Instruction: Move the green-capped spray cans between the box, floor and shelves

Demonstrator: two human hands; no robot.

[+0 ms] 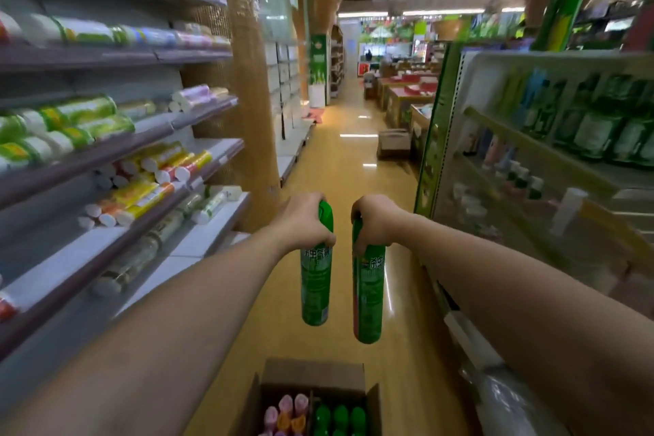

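My left hand grips the top of a tall green spray can, which hangs upright below my fingers. My right hand grips the top of a second green spray can the same way. Both cans hang side by side, a little apart, over the yellow aisle floor. Directly below them stands an open cardboard box holding green-capped cans on its right and pink and orange caps on its left.
Shelves on the left carry rolls of bags in green, yellow and white wrappers. A shelf unit on the right holds green bottles and small tubes. The aisle floor runs ahead towards another cardboard box and red display tables.
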